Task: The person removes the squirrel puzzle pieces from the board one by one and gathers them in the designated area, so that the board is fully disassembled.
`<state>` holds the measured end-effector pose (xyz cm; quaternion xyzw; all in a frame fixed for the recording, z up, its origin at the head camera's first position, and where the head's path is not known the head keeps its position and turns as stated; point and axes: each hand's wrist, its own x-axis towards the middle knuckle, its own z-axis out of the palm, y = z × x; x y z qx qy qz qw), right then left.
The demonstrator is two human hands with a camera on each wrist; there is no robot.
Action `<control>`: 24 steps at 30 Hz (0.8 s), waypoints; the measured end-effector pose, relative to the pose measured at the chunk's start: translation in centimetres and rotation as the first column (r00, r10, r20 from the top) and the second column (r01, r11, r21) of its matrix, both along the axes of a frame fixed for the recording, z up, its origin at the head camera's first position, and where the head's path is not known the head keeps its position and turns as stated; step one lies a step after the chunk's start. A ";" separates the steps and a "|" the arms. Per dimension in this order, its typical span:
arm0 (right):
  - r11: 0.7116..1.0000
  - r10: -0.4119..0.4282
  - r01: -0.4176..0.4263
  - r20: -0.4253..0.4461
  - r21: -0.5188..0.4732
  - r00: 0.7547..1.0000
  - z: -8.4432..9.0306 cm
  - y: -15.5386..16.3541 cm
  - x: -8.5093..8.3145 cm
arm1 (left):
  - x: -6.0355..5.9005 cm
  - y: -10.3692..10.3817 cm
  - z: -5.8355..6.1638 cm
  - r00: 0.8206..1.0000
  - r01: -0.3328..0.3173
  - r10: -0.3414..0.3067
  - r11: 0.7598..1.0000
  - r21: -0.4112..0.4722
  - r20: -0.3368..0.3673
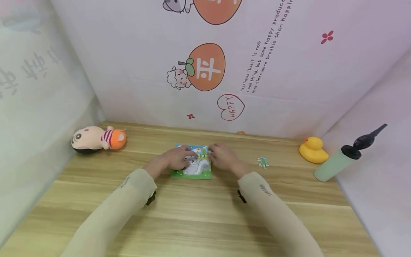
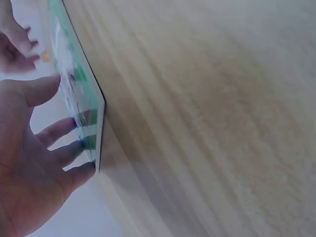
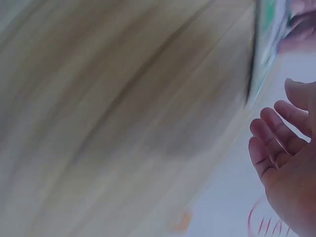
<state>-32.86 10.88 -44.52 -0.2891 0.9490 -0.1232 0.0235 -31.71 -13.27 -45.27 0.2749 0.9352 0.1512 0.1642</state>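
I see the puzzle board [image 1: 194, 167] mid-surface [image 1: 205, 214] | left hand [image 1: 174, 158] relaxed, fingers resting on its left edge | right hand [image 1: 223, 156] released beside its right edge | loose puzzle piece [image 1: 263, 162] right of board

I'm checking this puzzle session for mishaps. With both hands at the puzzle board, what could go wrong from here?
1. The loose puzzle piece lies apart, right of the puzzle board; the right hand or its sleeve might sweep it further off.
2. The left hand has its fingers on the board's edge; a push could slide the board on the smooth wooden table and perhaps unseat pieces.
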 end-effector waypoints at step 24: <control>0.995 -0.089 0.080 0.183 0.058 0.979 -1.2 -5.4 -0.7 | -0.2 -3.1 -0.7 0.990 -0.131 0.134 0.988 -0.079 0.036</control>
